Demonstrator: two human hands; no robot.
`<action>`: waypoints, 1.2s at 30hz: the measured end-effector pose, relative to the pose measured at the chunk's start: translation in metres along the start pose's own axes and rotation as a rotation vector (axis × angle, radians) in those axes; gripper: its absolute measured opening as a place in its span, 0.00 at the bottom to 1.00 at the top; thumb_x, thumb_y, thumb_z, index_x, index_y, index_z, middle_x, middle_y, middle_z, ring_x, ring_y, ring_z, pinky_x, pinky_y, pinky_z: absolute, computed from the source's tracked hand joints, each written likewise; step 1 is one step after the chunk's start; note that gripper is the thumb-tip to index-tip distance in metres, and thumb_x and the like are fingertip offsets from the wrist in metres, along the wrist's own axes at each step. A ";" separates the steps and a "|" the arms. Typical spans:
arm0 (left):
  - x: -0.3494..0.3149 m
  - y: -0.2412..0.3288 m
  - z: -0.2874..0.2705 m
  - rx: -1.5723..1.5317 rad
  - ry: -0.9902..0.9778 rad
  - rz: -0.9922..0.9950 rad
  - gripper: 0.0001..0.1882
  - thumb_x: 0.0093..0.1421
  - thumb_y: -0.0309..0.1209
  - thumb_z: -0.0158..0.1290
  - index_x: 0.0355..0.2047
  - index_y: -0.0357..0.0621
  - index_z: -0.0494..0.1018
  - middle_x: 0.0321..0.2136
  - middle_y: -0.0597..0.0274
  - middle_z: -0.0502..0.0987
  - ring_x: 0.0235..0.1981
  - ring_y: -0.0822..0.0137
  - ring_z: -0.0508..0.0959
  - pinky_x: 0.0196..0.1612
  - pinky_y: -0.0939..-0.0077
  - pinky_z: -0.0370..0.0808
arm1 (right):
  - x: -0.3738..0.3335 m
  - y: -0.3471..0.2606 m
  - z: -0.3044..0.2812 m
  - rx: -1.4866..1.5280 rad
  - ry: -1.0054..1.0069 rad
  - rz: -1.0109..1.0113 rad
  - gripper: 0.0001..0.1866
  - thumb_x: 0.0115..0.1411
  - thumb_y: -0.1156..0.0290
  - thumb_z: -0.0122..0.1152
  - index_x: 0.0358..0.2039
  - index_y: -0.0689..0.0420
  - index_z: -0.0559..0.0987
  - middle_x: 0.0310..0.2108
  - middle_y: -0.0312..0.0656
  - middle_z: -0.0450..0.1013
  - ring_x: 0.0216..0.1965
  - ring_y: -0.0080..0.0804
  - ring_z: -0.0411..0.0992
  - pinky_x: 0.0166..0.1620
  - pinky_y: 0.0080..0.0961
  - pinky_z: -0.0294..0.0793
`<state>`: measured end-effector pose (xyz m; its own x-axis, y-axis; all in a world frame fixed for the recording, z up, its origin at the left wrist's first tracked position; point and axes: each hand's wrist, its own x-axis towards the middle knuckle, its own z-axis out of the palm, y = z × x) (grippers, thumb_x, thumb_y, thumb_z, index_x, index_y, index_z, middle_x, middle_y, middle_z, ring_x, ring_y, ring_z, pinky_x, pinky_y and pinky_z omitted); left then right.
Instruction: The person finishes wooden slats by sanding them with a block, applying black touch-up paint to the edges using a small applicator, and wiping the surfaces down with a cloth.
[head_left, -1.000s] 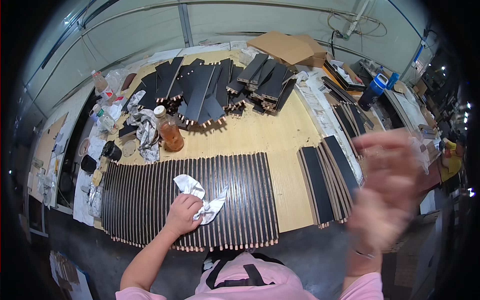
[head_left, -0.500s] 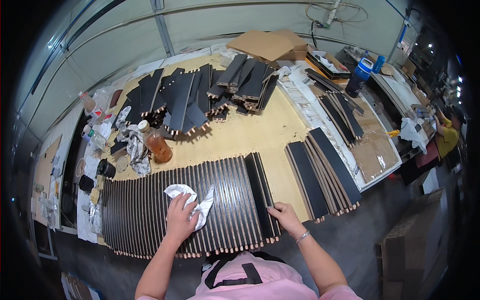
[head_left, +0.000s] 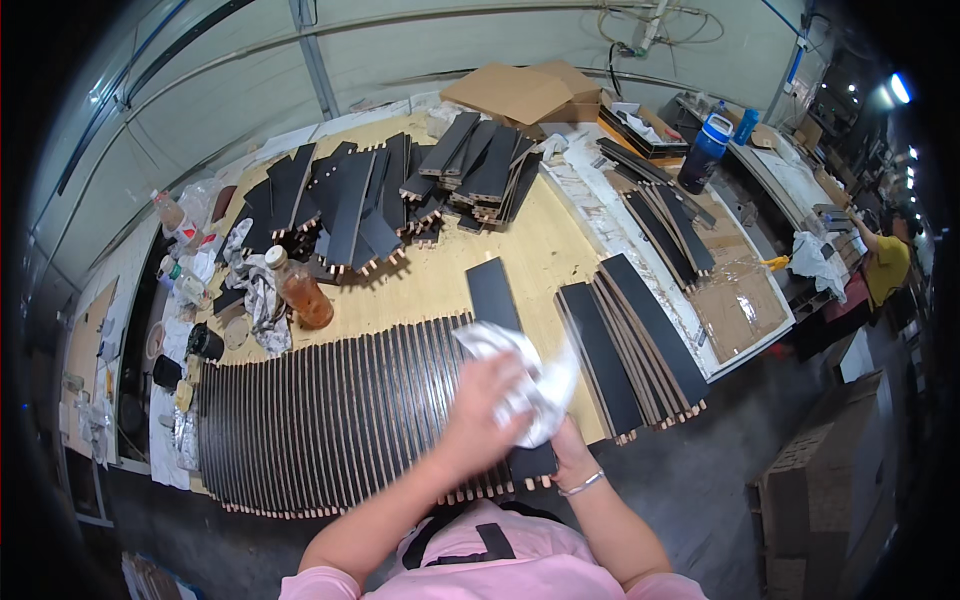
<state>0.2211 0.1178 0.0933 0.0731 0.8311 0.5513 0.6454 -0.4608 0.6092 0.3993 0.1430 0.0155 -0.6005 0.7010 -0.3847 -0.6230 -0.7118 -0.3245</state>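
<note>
Holding a white cloth over one dark board

The left hand is closed on the cloth, both blurred, so single fingers are hard to make out; the cloth hides the middle of the board, which lies on the bench just right of a long row of boards standing on edge; the right hand is at the board's near right edge, its fingertips hidden, so I cannot tell how tightly it grips; the pink sleeves are cut off by the lower edge; a co-worker in a yellow top is partly lost in the dark right rim.

By count: one cloth in hand, one board under it, with at least two pale pegs at its near end; the upright row is packed too closely for a sure count; the small stack to the right has several boards, and the far pile overlaps too much to number; one bottle of amber liquid, one crumpled rag beside it, two black cups at the left, two blue bottles at the far right, one bracelet on the right wrist.
</note>
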 end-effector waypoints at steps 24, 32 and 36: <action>0.006 -0.083 -0.068 -0.074 0.192 -0.482 0.19 0.69 0.22 0.58 0.59 0.41 0.83 0.49 0.45 0.88 0.49 0.45 0.88 0.57 0.54 0.83 | -0.031 0.049 -0.051 -0.182 -0.259 0.231 0.29 0.87 0.49 0.40 0.75 0.53 0.71 0.57 0.42 0.82 0.50 0.31 0.84 0.54 0.32 0.87; -0.002 -0.100 -0.053 0.203 0.053 -0.109 0.24 0.67 0.21 0.57 0.63 0.48 0.82 0.67 0.50 0.81 0.71 0.47 0.77 0.76 0.35 0.64 | -0.040 0.057 0.014 -0.324 -0.062 0.196 0.25 0.88 0.49 0.41 0.63 0.54 0.77 0.43 0.44 0.84 0.37 0.34 0.85 0.40 0.31 0.87; 0.014 -0.104 -0.079 0.198 0.343 -0.218 0.26 0.60 0.13 0.58 0.58 0.41 0.84 0.56 0.45 0.85 0.56 0.44 0.86 0.58 0.58 0.84 | -0.044 0.061 0.009 -0.303 -0.015 0.211 0.26 0.87 0.47 0.42 0.67 0.54 0.76 0.45 0.43 0.84 0.38 0.33 0.85 0.42 0.31 0.87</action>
<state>0.0948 0.1522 0.0831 -0.3154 0.7355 0.5996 0.7534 -0.1900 0.6295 0.3835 0.0691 0.0200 -0.7087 0.5362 -0.4586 -0.3093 -0.8203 -0.4811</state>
